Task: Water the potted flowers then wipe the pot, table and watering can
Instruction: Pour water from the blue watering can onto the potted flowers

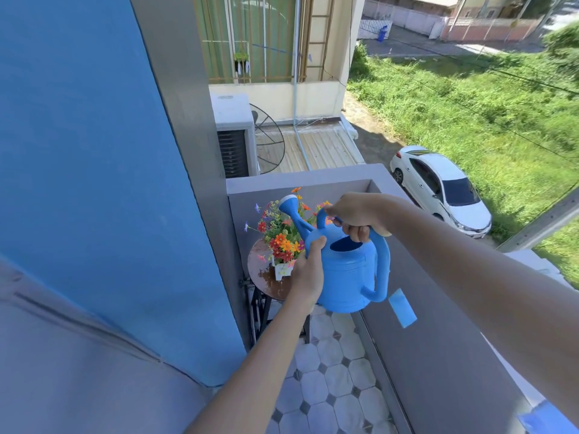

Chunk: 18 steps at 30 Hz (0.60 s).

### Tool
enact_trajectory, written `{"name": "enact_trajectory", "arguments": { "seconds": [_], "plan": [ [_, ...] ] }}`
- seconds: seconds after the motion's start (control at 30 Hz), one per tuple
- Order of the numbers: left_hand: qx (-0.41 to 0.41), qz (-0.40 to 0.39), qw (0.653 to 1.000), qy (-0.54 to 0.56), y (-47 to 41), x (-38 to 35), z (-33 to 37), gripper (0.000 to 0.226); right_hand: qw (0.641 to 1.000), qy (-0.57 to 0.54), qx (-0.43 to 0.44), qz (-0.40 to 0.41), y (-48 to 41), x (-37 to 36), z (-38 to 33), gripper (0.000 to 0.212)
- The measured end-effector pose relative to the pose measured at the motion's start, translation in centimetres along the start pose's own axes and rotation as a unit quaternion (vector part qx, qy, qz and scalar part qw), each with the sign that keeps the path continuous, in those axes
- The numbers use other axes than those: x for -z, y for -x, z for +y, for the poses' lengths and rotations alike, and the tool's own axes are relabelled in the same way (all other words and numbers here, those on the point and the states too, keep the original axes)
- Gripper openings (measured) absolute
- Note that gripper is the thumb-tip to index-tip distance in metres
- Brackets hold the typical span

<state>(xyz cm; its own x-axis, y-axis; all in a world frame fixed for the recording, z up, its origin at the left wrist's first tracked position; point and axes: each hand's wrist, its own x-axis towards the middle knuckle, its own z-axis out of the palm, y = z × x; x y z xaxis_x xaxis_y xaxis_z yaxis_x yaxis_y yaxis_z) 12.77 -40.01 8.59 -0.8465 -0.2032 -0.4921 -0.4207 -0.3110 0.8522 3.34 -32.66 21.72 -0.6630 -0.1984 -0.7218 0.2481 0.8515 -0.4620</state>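
Observation:
A blue plastic watering can (347, 274) hangs in the air over the balcony, its spout head (289, 202) pointing up and left above the flowers. My right hand (357, 214) grips the top handle. My left hand (308, 267) presses against the can's left side near the spout base. Behind the can, orange, red and yellow flowers (282, 236) stand in a small white pot (283, 271) on a round brown table (263, 277). The tabletop is wet and shiny beside the pot. The can hides the table's right part.
A grey parapet wall (438, 324) runs along the right, with blue tape (402, 308) stuck on it. A blue wall (94, 183) closes the left side. The floor (332, 377) has pale octagonal tiles. An air-conditioner unit (233, 136) sits beyond the balcony's far wall.

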Motion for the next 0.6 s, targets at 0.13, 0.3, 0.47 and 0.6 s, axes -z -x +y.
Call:
{"name": "enact_trajectory", "arguments": {
  "seconds": [0.13, 0.3, 0.47, 0.6],
  "plan": [
    [0.014, -0.015, 1.0, -0.013, -1.7, -0.6, 0.6, 0.063, 1.0, -0.002, 0.001, 0.02, -0.8, 1.1, -0.2, 0.038],
    [0.02, -0.026, 0.999, -0.038, -3.5, -1.6, 0.8, 0.066, 0.999, -0.029, -0.023, 0.029, -1.8, 2.5, 0.1, 0.039],
    [0.002, -0.059, 0.996, -0.063, -3.9, -2.7, 1.1, 0.059, 0.996, -0.062, -0.03, 0.056, -2.3, 3.2, 1.9, 0.039],
    [-0.002, -0.075, 0.995, -0.07, -4.7, -3.7, -0.2, 0.061, 0.993, -0.086, -0.025, 0.075, -2.3, 3.4, 3.9, 0.044]
  ]
}}
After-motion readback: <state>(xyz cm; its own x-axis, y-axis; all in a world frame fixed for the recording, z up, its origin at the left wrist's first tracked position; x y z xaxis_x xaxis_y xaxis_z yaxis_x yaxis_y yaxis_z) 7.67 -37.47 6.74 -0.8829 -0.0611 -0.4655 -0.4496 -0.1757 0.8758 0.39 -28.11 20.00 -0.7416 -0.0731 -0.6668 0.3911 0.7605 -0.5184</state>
